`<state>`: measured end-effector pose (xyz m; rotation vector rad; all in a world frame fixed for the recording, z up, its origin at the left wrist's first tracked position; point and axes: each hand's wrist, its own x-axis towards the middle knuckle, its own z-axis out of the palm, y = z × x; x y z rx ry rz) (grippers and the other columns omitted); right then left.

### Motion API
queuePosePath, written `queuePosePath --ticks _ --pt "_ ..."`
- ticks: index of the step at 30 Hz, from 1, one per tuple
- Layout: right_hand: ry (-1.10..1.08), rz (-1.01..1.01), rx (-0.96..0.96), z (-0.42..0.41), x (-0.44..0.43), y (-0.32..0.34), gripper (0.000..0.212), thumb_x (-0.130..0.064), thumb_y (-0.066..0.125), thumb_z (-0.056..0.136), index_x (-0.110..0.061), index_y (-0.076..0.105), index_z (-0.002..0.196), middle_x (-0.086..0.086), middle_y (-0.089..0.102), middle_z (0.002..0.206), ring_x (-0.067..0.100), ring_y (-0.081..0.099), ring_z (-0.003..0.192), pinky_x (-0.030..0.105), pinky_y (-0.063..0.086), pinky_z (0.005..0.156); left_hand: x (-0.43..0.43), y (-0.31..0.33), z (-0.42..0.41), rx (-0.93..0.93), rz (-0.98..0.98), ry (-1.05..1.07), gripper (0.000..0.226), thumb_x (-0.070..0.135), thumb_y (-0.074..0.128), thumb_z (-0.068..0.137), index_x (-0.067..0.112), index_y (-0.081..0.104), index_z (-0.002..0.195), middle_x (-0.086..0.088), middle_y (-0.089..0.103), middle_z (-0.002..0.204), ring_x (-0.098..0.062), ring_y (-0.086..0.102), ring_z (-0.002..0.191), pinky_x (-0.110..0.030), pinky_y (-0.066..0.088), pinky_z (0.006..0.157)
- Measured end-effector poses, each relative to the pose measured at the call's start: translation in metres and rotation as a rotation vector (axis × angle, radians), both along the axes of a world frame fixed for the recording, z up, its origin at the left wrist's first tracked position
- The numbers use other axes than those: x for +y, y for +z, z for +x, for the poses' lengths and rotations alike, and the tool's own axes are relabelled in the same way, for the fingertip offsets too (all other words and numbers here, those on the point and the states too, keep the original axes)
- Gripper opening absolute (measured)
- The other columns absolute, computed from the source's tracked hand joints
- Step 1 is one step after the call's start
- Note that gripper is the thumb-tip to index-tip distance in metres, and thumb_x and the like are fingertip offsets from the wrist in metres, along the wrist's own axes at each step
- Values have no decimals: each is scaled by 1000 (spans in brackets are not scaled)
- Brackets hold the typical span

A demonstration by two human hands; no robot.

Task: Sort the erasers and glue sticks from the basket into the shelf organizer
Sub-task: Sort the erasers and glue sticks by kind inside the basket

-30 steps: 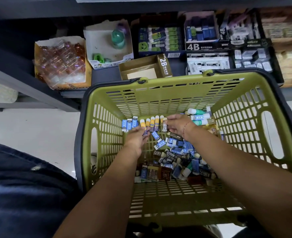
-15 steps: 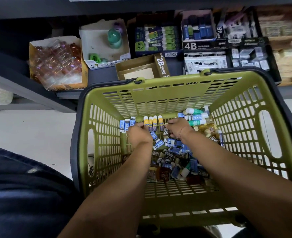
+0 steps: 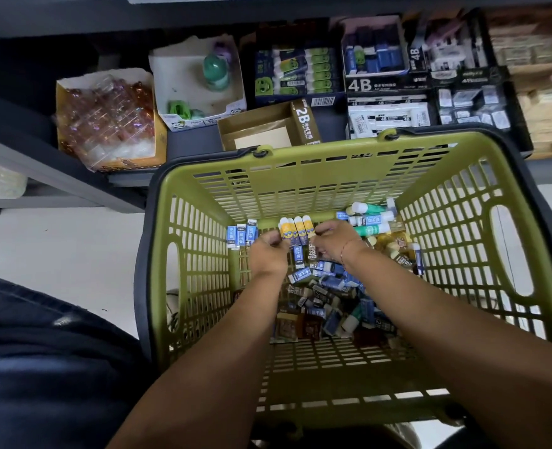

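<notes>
Here come the hands, and they have closed in. A second ago the left hand (image 3: 268, 254) was spread low over the loose erasers with the right hand (image 3: 333, 243) just beside the row. Now they are drawn together at the far wall of the green basket (image 3: 316, 157), fingers curled in from either side and clamped on the four yellow glue sticks (image 3: 295, 230). The sticks stand side by side, white caps up. By my reading that is one whole kind gathered in a single grab, ready to lift out to the shelf, and none of it has left the basket yet. Just left of the grip, a short row of blue erasers (image 3: 240, 234) stands against the same wall, and to the right lie the green-and-white glue sticks (image 3: 370, 218). The big eraser pile (image 3: 326, 299) still covers the basket floor, so there is plenty left to sort. Now the lettering: a sleeve marked "2B" (image 3: 310, 252) peeks out right under the hands. Up on the shelf, an open brown box (image 3: 305, 123) carries a bold "2B", and the black box (image 3: 384, 84) beside it reads "4B" with "Art eraser" below. The box of green smiley-face glue sticks (image 3: 297, 74) shows a barcode label. The smaller print on the blue sleeves is too fine to make out.
</notes>
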<state>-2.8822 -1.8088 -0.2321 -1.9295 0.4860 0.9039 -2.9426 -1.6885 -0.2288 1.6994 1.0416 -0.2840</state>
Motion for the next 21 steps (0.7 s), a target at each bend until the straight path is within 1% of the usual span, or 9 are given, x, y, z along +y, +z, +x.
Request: queuePosePath --ticks 4,7,9,13,14,16,18,19,21 --pt "-45 56 -33 -8 5 6 17 -10 73 82 -9 61 95 8 64 94 20 59 84 33 52 83 11 9 -11 77 -124 -94 35 30 69 87 18 65 120 4 66 116 -17 61 109 -30 42 104" --pt "-8 151 23 -17 15 15 17 -6 72 82 -5 63 97 5 63 84 15 60 71 24 53 65 19 29 -16 104 -53 -248 30 30 67 89 17 67 115 -3 69 115 -17 64 101 -28 47 98" --pt "22 181 56 -24 26 17 13 -2 71 82 -8 62 88 6 63 81 13 59 62 21 52 54 31 56 -10 -72 185 -327 23 23 64 92 13 70 112 -4 70 112 -14 63 94 -26 49 91" --pt "51 209 116 -40 59 19 17 3 70 81 -9 59 80 11 64 81 14 57 56 23 50 50 66 135 -1 -556 688 -232 20 21 64 91 13 68 109 -2 67 102 -19 62 93 -36 51 87" --pt "55 209 125 -43 68 18 15 3 70 82 -8 60 82 10 63 79 13 56 54 23 49 51 77 152 -3 -592 830 -210 21 24 64 91 15 67 110 -2 64 103 -21 59 96 -35 48 87" --pt "74 191 115 -48 85 16 15 -2 70 83 -12 60 79 8 64 77 14 56 57 24 50 55 101 168 -10 -480 1022 -162 30 31 62 91 17 63 117 -6 59 113 -27 51 105 -35 38 89" --pt "59 140 64 -52 101 10 20 -6 72 82 -18 59 71 11 68 89 19 58 65 31 53 68 126 165 -17 -265 969 -153 37 38 58 94 16 58 124 -10 56 120 -32 49 112 -38 36 91" --pt "39 127 49 -54 106 7 23 -5 73 81 -19 60 68 12 70 97 21 61 71 34 54 76 133 159 -20 -233 840 -166 35 38 54 96 14 59 120 -10 59 115 -31 52 109 -34 38 86" --pt "38 101 44 -55 114 -1 12 -7 72 81 -17 67 78 13 70 106 25 67 88 34 53 86 135 149 -23 -255 544 -179 28 35 46 101 10 58 96 -1 60 84 -27 56 89 -27 32 67"
